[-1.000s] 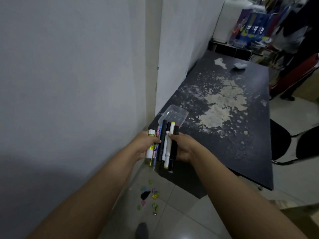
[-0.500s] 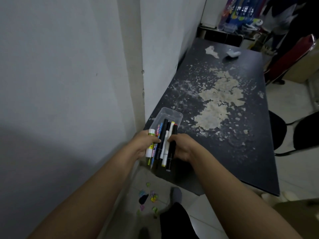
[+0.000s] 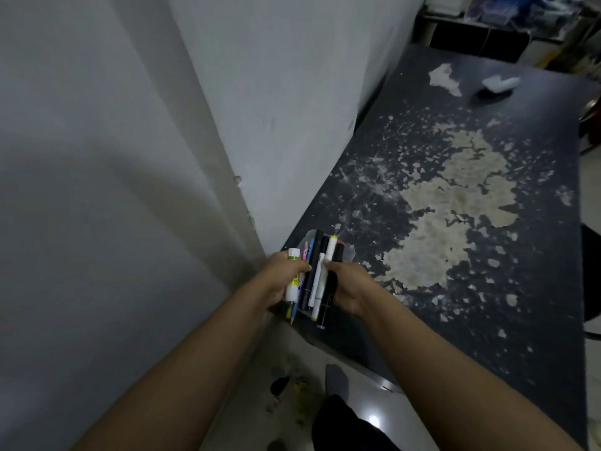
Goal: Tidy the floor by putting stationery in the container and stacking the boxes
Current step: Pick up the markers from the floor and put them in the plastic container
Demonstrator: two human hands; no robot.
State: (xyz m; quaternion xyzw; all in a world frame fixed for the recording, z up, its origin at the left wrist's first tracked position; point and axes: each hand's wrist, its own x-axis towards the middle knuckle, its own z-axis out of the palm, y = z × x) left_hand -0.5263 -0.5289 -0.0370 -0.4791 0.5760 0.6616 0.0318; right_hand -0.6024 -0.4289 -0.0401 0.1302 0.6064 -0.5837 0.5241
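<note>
Together gripping one bundle of stationery [image 3: 317, 275]: left hand [image 3: 282, 278] curled shut around its left side, right hand [image 3: 349, 288] clamped shut on its right side, thumbs pressed over the front. Held near-upright, tips fanned a little, over the near-left corner of a dark table [image 3: 455, 255] beside the grey wall [image 3: 130, 157]. Counted in the bundle from left to right: a white glue stick [image 3: 292, 275] with a yellow-green label, thin pens in pink and blue, a black marker [image 3: 313, 268], a white marker with a yellowish cap, and a black marker with a red cap [image 3: 338, 252]. Just behind the tips, partly hidden, a clear plastic container [image 3: 347, 252] on the table corner; cannot tell whether the bundle touches it. Across the tabletop, wide patches of pale, peeling surface [image 3: 455, 196], and far back a small white object [image 3: 499, 83], blurred. Below, on the pale tile floor [image 3: 357, 402], a scatter of small coloured bits [image 3: 294, 393], yellow and green among them, too blurred to name, close to a grey-socked foot [image 3: 336, 377] and a dark trouser leg.
</note>
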